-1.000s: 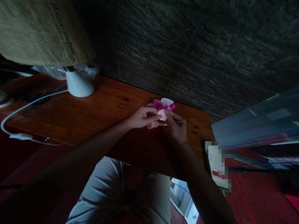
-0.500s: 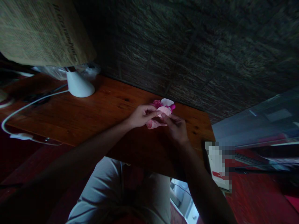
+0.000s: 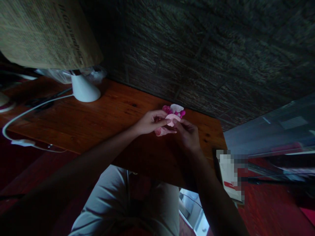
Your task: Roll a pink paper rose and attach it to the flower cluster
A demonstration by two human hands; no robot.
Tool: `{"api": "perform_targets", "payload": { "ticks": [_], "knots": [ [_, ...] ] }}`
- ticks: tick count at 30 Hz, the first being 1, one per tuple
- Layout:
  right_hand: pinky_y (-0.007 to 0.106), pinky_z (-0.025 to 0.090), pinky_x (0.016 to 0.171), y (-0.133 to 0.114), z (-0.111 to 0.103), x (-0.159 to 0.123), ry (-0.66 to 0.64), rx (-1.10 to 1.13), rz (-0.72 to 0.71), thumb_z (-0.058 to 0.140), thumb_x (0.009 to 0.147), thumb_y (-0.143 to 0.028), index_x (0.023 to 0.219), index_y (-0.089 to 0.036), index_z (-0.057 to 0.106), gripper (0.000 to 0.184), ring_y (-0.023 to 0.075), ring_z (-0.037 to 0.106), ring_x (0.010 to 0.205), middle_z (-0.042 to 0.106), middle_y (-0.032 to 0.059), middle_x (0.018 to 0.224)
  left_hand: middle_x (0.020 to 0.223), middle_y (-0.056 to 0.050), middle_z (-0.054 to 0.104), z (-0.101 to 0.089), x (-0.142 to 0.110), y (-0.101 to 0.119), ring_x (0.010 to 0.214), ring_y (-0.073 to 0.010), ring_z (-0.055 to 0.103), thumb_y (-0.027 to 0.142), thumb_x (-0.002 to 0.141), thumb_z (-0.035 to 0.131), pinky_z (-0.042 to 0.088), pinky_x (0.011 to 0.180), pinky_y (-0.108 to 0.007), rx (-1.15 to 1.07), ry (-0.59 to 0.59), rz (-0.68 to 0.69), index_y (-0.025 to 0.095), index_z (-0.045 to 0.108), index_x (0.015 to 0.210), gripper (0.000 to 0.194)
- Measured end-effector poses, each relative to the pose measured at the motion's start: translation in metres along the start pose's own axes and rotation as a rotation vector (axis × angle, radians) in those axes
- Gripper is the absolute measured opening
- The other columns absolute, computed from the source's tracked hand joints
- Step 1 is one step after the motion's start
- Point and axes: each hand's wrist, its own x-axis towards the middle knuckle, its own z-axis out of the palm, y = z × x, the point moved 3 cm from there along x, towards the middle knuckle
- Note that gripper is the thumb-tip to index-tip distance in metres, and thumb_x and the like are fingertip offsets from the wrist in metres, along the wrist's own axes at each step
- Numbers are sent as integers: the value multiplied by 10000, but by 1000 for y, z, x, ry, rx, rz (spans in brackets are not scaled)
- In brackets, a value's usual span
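L hand [image 3: 151,122] & R hand [image 3: 189,135] pinching pale pink piece [image 3: 173,117]
Prob. shaping its edge btwn fingertips; next move prob. calling for light, even pressure

- Two bare grips: left grip [image 3: 150,123] and right grip [image 3: 189,133].
- One pale-pink, thin, rounded petal-like piece [image 3: 173,117] between them.
- One near, pink, crumpled-looking piece [image 3: 164,131].
- One far, whitish, rounded piece [image 3: 176,108].
- Magenta, frilly-edged pieces [image 3: 182,113]: overlapping, exact count unclear.
- One brown wooden counter [image 3: 110,108].
- One white cone-based lamp [image 3: 85,88] with one beige printed shade [image 3: 49,36], left.
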Motion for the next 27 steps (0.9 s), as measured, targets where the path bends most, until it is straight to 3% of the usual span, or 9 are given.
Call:
{"api": "perform_targets", "payload": {
  "ticks": [6,15,23,27],
  "knots": [
    [307,484,669,1,3,-1,50,-37,-1,829,707,-522,766,-242,782,290,144,600,641,713,-21,700,837,-64,752,-2,0,-3,781,-150,669,377,879,704,515,720,-263,-1,-6,-28,130,756,846,255],
    [282,464,643,-1,-2,1,20,-36,1,832,718,-528,767,-225,765,314,123,575,620,679,-26,677,794,-54,730,-2,0,-2,747,-135,649,351,882,698,501,697,-248,43,-18,-13,124,732,806,242],
    [337,545,780,-6,4,-2,-98,-33,2,844,713,-507,906,-259,795,318,173,681,786,774,1,855,784,-39,715,-3,-1,-2,719,-126,626,380,886,688,481,663,-234,47,-33,-1,138,725,823,253],
    [341,541,763,-5,1,-1,-46,-49,-7,848,713,-495,871,-264,813,282,177,684,757,789,2,849,850,-62,740,-2,0,-1,784,-147,658,402,897,672,503,708,-252,58,-85,-26,136,744,882,276]
  ]
}}
